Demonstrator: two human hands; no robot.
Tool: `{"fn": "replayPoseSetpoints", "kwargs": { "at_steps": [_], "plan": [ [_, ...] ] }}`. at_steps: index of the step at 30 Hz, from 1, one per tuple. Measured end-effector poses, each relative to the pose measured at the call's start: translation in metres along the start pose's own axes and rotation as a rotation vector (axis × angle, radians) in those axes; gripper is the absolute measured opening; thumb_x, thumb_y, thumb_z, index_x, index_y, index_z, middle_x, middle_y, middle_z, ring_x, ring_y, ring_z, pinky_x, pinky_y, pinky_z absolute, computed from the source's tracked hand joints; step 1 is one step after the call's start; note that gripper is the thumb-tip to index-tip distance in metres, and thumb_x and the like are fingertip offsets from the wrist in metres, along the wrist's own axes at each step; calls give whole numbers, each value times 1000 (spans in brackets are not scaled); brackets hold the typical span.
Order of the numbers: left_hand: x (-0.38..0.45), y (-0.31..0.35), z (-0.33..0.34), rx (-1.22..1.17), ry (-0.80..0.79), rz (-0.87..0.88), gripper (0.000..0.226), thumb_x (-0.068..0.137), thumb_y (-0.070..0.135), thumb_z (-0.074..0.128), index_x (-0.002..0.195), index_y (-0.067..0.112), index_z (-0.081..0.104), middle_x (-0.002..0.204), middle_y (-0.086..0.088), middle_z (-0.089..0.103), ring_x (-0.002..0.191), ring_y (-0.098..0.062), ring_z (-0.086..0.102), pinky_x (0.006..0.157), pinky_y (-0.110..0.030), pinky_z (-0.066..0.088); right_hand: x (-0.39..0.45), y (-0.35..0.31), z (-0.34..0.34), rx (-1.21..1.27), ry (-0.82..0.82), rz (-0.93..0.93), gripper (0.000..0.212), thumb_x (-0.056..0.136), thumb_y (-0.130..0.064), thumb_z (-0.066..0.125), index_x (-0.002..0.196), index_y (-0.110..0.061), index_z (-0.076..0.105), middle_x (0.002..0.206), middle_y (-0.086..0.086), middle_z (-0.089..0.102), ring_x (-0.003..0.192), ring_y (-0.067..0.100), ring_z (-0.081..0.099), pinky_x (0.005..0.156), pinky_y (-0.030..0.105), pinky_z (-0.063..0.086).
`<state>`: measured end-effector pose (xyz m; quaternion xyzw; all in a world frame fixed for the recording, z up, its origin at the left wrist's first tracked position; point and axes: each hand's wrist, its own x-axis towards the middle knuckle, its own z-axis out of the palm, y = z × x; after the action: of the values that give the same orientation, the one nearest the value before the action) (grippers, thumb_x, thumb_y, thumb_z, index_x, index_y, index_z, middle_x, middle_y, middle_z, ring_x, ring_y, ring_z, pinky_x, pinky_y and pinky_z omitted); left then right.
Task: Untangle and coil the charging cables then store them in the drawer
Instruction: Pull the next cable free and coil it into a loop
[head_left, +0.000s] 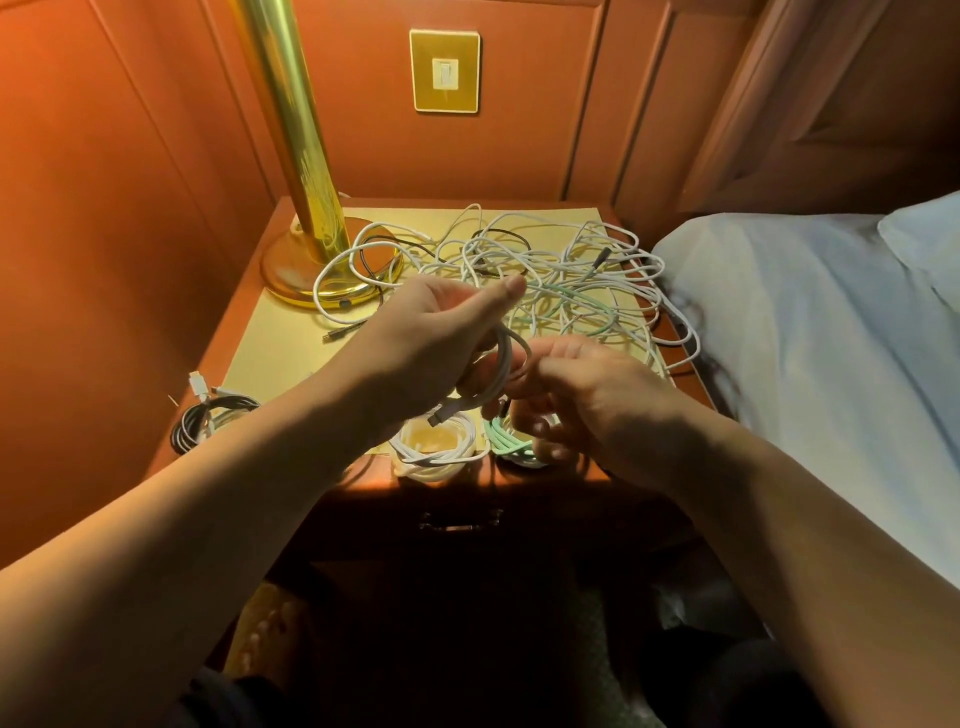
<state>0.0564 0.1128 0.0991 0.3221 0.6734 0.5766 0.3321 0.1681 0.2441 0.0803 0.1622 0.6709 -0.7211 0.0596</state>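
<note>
the left hand (441, 332) is raised over the middle of the nightstand (249, 358), its fingers curled round a white cable (501, 364) that is gathered into a few loops; the thumb lies straight along the top. a plug end of this cable hangs down from the loops at about 7 o'clock of the hand. the right hand (587, 410) sits just beside it at 4 o'clock, fingers bent and touching the right side of the same loops, pinching them as far as can be told.

behind the hands, at 12 to 2 o'clock on the tabletop, lies the tangled pile of cables (571, 275), mostly white with a pale green strand and a few dark ones running through it; some white strands hang over the right edge toward the bed (805, 332).

along the near edge three coils are laid: a black and white coil (208, 421) at 8 o'clock, a white coil (434, 447) at 6 o'clock under the left wrist, and a green coil (511, 441) just beside it, partly hidden by the right hand.

the drawer (462, 519) below the tabletop is closed, in shadow. a brass lamp (311, 228) stands at 10 o'clock, its base touched by a white loop. a light switch (445, 71) is on the wall at 12 o'clock.
</note>
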Motion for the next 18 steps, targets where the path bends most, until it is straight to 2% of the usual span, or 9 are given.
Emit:
{"fn": "replayPoseSetpoints", "kwargs": {
  "at_steps": [2,3,5,7,9,11,13,16,18],
  "plan": [
    [1,-1,0,30,-15,13,48,105,34,52,88,-10,62,51,-1,62,42,-10,56,46,-19,46,1,2,1,-35,-3,-29,22,103,-24,52,92,-11,67,79,-6,68,69,9,46,51,22,37],
    [2,-1,0,20,-9,11,51,104,35,52,91,-13,63,52,-2,62,43,-10,56,46,-19,47,2,3,-1,-51,-12,-42,18,96,-25,59,94,-9,67,83,-4,66,69,9,46,50,22,38],
    [4,-2,0,-7,18,10,56,104,37,53,83,-14,61,55,-7,61,45,-14,55,48,-23,48,3,3,-3,-89,-11,-55,19,84,-22,65,97,-8,69,86,2,63,70,9,49,48,23,42],
    [4,-4,3,-19,38,30,54,105,37,52,67,-1,57,53,-4,59,45,-13,51,48,-25,46,2,3,-3,-168,37,-74,21,88,-23,75,98,-5,72,91,11,68,71,9,54,47,24,46],
    [3,-5,8,15,67,53,51,106,36,51,63,9,53,48,2,56,43,-11,48,47,-24,44,1,2,0,-228,88,-86,26,91,-22,79,104,0,73,101,18,74,71,13,63,48,25,51],
    [4,-9,12,42,88,74,52,106,37,50,60,11,49,45,4,50,40,-11,42,44,-23,38,0,0,2,-170,88,-47,29,89,-14,78,109,5,72,101,17,78,77,23,75,55,29,59],
    [4,-8,14,14,104,91,54,107,37,49,57,15,47,44,5,42,40,-12,34,45,-25,33,0,-2,3,-23,98,16,41,85,-4,79,120,9,64,103,21,77,88,34,78,69,36,66],
    [2,-4,15,-22,112,151,56,108,35,46,55,19,44,46,6,34,44,-13,25,47,-28,23,1,-1,3,40,130,50,64,75,5,85,130,-2,54,111,27,74,99,34,77,76,38,65],
    [1,1,13,-76,117,161,56,108,33,46,54,21,42,46,6,33,43,-13,24,46,-29,21,-2,0,5,-41,83,51,52,74,3,86,120,0,63,105,22,76,95,28,77,74,34,64]
  ]
}}
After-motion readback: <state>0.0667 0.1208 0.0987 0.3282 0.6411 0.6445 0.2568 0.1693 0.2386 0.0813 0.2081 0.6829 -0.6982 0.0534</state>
